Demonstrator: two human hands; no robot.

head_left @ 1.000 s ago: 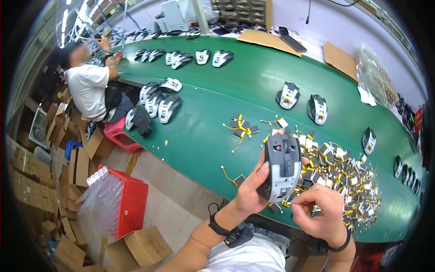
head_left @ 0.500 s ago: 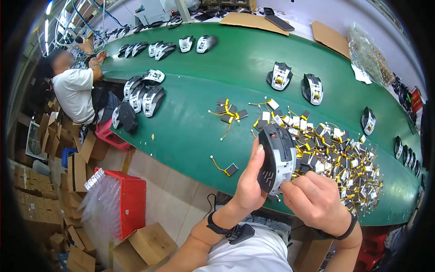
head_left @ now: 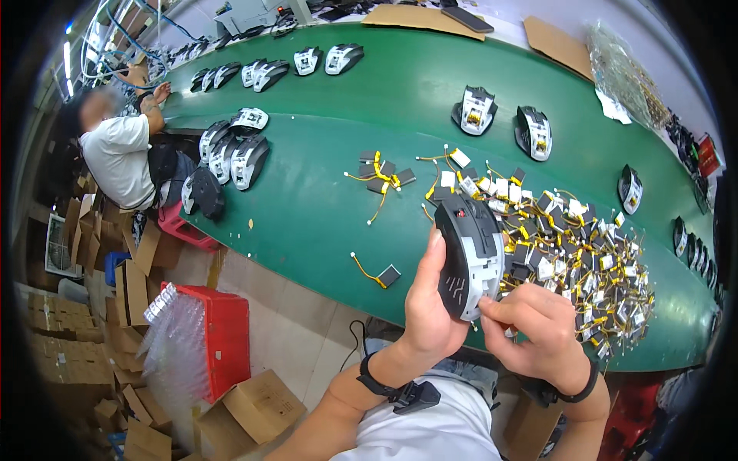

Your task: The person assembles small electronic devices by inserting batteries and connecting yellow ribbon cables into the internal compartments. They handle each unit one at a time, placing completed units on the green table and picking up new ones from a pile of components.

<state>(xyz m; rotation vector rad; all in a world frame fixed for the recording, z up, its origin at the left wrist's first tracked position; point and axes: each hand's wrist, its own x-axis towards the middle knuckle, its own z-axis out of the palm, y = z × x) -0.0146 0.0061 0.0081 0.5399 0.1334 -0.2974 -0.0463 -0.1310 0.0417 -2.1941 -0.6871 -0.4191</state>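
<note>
A black and grey computer mouse (head_left: 470, 257), its top cover off, is tilted up in my left hand (head_left: 429, 311). The thumb lies along its dark side; the other fingers are hidden behind it. At the mouse's lower end my right hand (head_left: 538, 323) pinches thumb and forefinger together against the white inner part. Whatever is between those fingertips is too small or hidden to make out. Just beyond my right hand spreads a pile of small battery packs (head_left: 553, 246) with yellow tape and thin wires. A single battery pack (head_left: 389, 276) lies left of the mouse.
A smaller battery cluster (head_left: 380, 178) lies on the green table (head_left: 307, 223). Open mice (head_left: 474, 111) stand in the far lane, with a group of mice (head_left: 250, 160) at the left. A co-worker (head_left: 115, 154) sits far left. A red crate (head_left: 227, 342) and cardboard boxes (head_left: 257, 411) stand on the floor.
The whole view has shifted slightly. The mouse stays in my left hand, tilted much as before. My right fingertips remain at its lower end, with the fingers a little more extended.
</note>
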